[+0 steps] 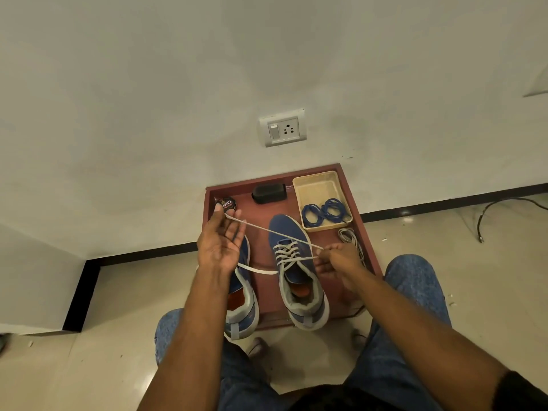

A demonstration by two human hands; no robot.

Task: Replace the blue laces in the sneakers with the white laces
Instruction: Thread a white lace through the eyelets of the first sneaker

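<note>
Left hand (pixel 221 241) pinching white lace (pixel 267 229) end, right hand (pixel 338 261) gripping it beside laced sneaker (pixel 292 262)

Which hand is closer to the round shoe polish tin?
Left. The left hand is raised with its fingertips right beside the polish tin, pulling the white lace. The right hand is across the tray, beside the laced sneaker.
</note>
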